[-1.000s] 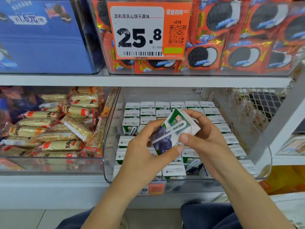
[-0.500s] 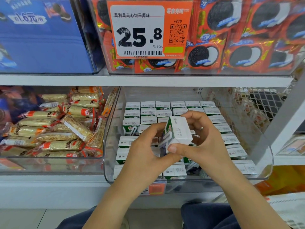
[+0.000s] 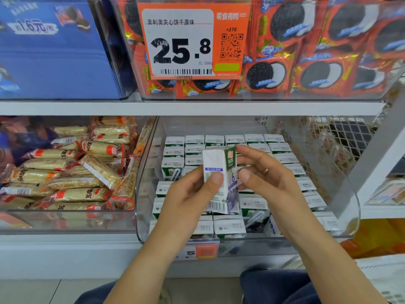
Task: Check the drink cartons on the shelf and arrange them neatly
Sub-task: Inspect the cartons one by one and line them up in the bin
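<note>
Carton under check: one small white-and-green drink carton [image 3: 219, 178], upright, raised above the clear plastic bin [image 3: 144, 194] of matching white-topped cartons [image 3: 228, 226]. Left hand [image 3: 188, 194] closed on its lower left side, thumb across the front face. Right hand [image 3: 263, 178] at its right edge, fingers curled, touching the carton.

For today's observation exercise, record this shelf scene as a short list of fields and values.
Held item: drink carton, upright, barcode side facing the camera
Left hand: grips the carton's lower part
Right hand: fingers on its right side
Bin below: clear bin of cartons in rows, some near the front tipped
Left neighbour: wrapped snack bars
Shelf above: price tag, 25.8
</note>
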`<state>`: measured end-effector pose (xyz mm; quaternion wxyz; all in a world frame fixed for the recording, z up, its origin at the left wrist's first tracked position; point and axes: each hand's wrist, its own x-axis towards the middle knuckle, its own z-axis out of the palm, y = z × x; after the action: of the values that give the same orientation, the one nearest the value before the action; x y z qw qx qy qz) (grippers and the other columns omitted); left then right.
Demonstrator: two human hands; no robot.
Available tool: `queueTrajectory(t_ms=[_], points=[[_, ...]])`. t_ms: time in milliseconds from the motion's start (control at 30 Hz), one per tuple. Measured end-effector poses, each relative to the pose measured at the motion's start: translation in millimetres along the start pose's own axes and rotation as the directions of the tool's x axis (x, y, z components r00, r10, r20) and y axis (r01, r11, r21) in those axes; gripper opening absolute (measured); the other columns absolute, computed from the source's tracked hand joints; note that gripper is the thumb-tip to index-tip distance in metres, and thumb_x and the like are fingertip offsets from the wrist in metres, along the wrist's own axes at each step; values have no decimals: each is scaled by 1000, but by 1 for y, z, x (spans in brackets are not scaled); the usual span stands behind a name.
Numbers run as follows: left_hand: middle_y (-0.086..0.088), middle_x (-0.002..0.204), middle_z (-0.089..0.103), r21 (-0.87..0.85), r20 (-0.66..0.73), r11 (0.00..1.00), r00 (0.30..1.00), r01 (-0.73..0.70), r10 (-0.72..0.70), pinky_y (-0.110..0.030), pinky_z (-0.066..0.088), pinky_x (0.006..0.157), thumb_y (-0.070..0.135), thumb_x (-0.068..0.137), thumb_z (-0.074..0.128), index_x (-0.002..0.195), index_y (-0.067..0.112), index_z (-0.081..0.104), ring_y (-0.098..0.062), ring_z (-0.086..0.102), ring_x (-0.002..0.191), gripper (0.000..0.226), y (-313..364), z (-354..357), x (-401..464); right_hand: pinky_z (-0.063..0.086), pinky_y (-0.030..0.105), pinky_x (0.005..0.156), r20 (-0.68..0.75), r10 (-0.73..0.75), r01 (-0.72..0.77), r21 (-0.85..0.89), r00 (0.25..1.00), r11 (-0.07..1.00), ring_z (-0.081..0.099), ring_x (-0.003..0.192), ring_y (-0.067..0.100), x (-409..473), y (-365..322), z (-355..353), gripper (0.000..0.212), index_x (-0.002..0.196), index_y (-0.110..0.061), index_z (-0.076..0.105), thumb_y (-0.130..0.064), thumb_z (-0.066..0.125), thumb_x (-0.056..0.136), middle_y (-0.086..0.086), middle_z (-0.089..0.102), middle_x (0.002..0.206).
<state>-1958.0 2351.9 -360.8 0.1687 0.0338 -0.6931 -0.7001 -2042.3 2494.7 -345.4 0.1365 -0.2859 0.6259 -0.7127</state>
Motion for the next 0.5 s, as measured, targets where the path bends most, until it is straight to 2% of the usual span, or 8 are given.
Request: queueTrajectory(t_ms=[100, 167, 233, 333, 433, 500], points=[[7, 102, 74, -89, -53, 993, 995, 75, -80, -21, 51, 79, 51, 80, 57, 98, 39, 74, -9, 69, 97, 28, 0, -1, 2, 53, 22, 72, 10, 13, -13, 25, 1000, 1000, 65, 80, 11, 1, 2, -1, 47, 113, -29, 65, -12, 75, 70, -7, 70, 99], [0, 101, 75, -174, -101, 976, 983, 134, -153, -33, 51, 86, 55, 72, 58, 96, 32, 76, -18, 70, 98, 38, -2, -3, 2, 53, 20, 71, 7, 18, -18, 31, 1000, 999, 66, 77, 10, 2, 3, -1, 51, 112, -28, 64, -9, 79, 67, -7, 71, 96], [-9, 103, 74, -226, -99, 957, 973, 182, -209, -42, 50, 91, 53, 73, 57, 101, 21, 76, -27, 69, 97, 46, -1, -3, 3, 53, 20, 70, -9, 39, -38, 43, 999, 998, 66, 75, 9, 2, 4, 0, 45, 109, -29, 65, -16, 72, 66, -8, 71, 92], [-16, 102, 73, -253, -66, 939, 964, 232, -256, -42, 49, 88, 50, 77, 55, 103, 12, 74, -28, 70, 89, 50, 1, -1, 3, 53, 19, 68, -19, 80, -79, 41, 997, 996, 67, 78, 8, 3, 5, 3, 41, 108, -26, 66, -24, 68, 67, -6, 71, 91], [-13, 106, 73, -274, -45, 929, 962, 248, -270, -44, 46, 97, 44, 81, 52, 108, 12, 72, -28, 68, 101, 46, 1, 1, 3, 53, 19, 67, -23, 100, -98, 62, 995, 993, 68, 83, 7, 3, 5, 4, 39, 110, -22, 67, -25, 65, 71, -3, 73, 91], [-13, 109, 72, -280, -37, 927, 962, 249, -270, -46, 46, 97, 42, 82, 52, 114, 11, 68, -30, 67, 104, 48, 0, 1, 3, 53, 19, 69, -38, 96, -93, 62, 995, 994, 68, 85, 7, 4, 4, 4, 37, 108, -23, 67, -24, 65, 72, -3, 73, 89]])
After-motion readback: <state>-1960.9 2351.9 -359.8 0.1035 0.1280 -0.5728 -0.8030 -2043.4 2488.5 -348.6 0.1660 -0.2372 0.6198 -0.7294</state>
